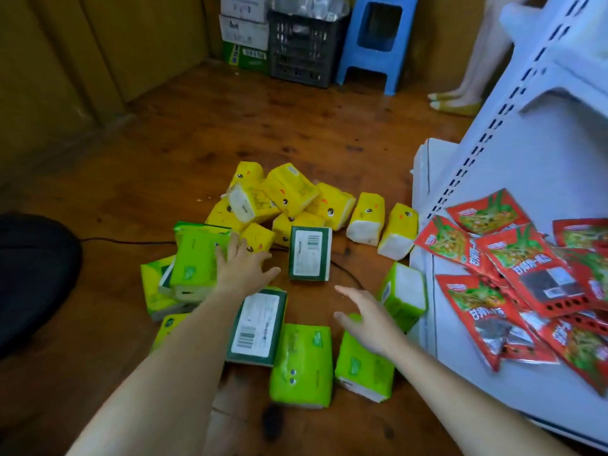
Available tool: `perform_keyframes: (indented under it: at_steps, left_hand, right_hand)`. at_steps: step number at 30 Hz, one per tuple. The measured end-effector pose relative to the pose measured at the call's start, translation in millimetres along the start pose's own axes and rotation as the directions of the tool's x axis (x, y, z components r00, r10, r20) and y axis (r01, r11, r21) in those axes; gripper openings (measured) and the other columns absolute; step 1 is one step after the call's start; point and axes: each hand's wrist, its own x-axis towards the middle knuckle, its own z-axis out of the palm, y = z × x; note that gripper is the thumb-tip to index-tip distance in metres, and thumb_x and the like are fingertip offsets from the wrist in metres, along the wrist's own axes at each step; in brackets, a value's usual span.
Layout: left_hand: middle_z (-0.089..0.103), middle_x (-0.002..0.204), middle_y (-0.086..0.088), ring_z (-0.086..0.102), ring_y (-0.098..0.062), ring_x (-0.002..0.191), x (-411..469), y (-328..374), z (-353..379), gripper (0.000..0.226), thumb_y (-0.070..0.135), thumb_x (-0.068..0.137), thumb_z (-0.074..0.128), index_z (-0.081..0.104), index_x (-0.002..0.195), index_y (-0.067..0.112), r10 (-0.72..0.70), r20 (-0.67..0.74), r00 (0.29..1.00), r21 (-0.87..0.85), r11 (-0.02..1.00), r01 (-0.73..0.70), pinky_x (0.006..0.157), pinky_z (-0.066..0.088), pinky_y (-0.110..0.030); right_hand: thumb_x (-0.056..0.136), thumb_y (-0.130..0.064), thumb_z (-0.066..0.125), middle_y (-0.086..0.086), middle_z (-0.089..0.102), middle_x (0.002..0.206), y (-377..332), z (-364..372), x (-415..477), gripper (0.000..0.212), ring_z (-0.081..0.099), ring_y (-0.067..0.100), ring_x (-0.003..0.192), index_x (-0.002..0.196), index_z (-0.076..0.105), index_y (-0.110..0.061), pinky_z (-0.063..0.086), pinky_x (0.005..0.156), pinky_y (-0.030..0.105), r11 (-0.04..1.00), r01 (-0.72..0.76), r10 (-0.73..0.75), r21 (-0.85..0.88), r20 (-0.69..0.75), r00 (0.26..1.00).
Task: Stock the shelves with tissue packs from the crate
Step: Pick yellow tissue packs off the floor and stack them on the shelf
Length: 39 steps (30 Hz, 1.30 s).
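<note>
Head view: left hand [245, 268] and right hand [368, 324], fingers spread and empty, reach over tissue packs [301, 363] scattered on the floor [197, 143]; snack packets [523, 278] crowd the shelf [460, 373], so stocked packs could slide off.

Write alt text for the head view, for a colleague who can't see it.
Two bare arms reach down over tissue packs scattered on a wooden floor, left grip and right grip both open and holding nothing. Green packs lie nearest, yellow packs in a heap beyond. At right, a white shelf carries red snack packets.
</note>
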Motion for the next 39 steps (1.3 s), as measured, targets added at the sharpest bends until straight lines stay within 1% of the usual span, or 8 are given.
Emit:
perform_keyframes:
  at_steps: [5, 12, 17, 24, 29, 33, 36, 39]
  left_hand:
    - [-0.020, 0.153, -0.024, -0.030, -0.034, 0.138, 11, 3, 16, 0.054, 0.067, 0.088, 0.036, 0.042, 0.136, 0.042, -0.101, 0.113, 0.988, 0.153, 0.985, 0.083, 0.109, -0.009, -0.062]
    - [-0.004, 0.156, -0.020, -0.026, -0.034, 0.140, 17, 9, 20, 0.047, 0.057, 0.092, 0.037, 0.059, 0.120, 0.027, -0.149, 0.104, 0.983, 0.165, 0.978, 0.130, 0.108, -0.006, -0.064]
    - [0.005, 0.157, -0.009, -0.015, -0.032, 0.144, 13, 8, 21, 0.047, 0.056, 0.090, 0.044, 0.059, 0.122, 0.024, -0.057, 0.011, 0.998, 0.066, 0.996, 0.056, 0.111, -0.006, -0.059]
    - [0.014, 0.154, -0.004, 0.016, -0.033, 0.139, -3, 13, -14, 0.041, 0.039, 0.094, 0.050, 0.062, 0.121, 0.011, 0.223, -0.166, 0.961, -0.080, 0.968, -0.238, 0.113, 0.018, -0.043]
    - [0.014, 0.155, 0.000, 0.012, -0.025, 0.142, -31, 32, -45, 0.038, 0.038, 0.093, 0.051, 0.063, 0.120, 0.015, 0.491, -0.190, 0.850, 0.037, 0.869, -0.493, 0.115, 0.016, -0.038]
    - [0.019, 0.154, -0.004, 0.018, -0.028, 0.142, -69, 57, -60, 0.040, 0.042, 0.092, 0.047, 0.063, 0.119, 0.017, 0.679, -0.099, 0.727, 0.159, 0.732, -0.662, 0.116, 0.023, -0.040]
    - [0.044, 0.140, -0.017, 0.044, -0.043, 0.125, -92, 74, -68, 0.040, 0.042, 0.083, 0.043, 0.070, 0.101, 0.018, 0.810, -0.124, 0.574, 0.243, 0.585, -0.773, 0.097, 0.043, -0.054]
    - [0.035, 0.145, -0.018, 0.036, -0.043, 0.131, -107, 87, -78, 0.047, 0.047, 0.082, 0.040, 0.069, 0.101, 0.016, 0.807, -0.124, 0.577, 0.166, 0.590, -0.790, 0.103, 0.038, -0.055]
  right_hand:
    - [0.092, -0.025, 0.055, 0.001, 0.043, 0.135, 18, 2, -2, 0.048, 0.041, 0.010, 0.127, 0.138, 0.041, -0.023, 0.025, 0.092, 0.008, 1.000, -0.010, 0.010, 0.026, 0.005, 1.000]
    - [0.092, -0.023, 0.055, 0.004, 0.044, 0.134, 32, 2, -4, 0.049, 0.041, 0.014, 0.127, 0.139, 0.040, -0.022, 0.025, 0.090, 0.009, 0.998, -0.060, 0.060, 0.031, -0.003, 0.998]
    - [0.093, -0.024, 0.054, 0.001, 0.040, 0.140, 31, -3, -7, 0.048, 0.036, 0.013, 0.132, 0.139, 0.039, -0.025, 0.024, 0.092, 0.011, 0.993, -0.081, 0.082, 0.084, -0.008, 0.997]
    - [0.092, -0.022, 0.056, 0.002, 0.043, 0.139, 27, -3, -23, 0.047, 0.044, 0.015, 0.123, 0.137, 0.041, -0.023, 0.032, 0.093, 0.019, 0.959, -0.071, 0.102, 0.274, -0.101, 0.990]
    - [0.090, -0.024, 0.060, 0.007, 0.045, 0.133, 10, -19, -35, 0.047, 0.050, 0.013, 0.109, 0.134, 0.043, -0.025, 0.040, 0.072, 0.018, 0.778, -0.078, 0.221, 0.623, -0.156, 0.963]
    - [0.090, -0.032, 0.058, 0.001, 0.037, 0.138, -13, -62, -44, 0.055, 0.041, 0.012, 0.120, 0.140, 0.035, -0.029, 0.040, 0.093, 0.033, 0.513, -0.070, 0.271, 0.855, -0.084, 0.959]
    - [0.091, -0.033, 0.056, -0.009, 0.042, 0.124, -23, -90, -48, 0.049, 0.042, 0.009, 0.108, 0.136, 0.038, -0.031, 0.039, 0.091, 0.042, 0.407, -0.102, 0.243, 0.908, 0.001, 0.970]
    - [0.087, -0.032, 0.062, -0.002, 0.053, 0.130, -26, -99, -50, 0.031, 0.053, 0.020, 0.111, 0.116, 0.053, -0.033, 0.042, 0.084, 0.039, 0.388, -0.131, 0.229, 0.912, 0.042, 0.973]
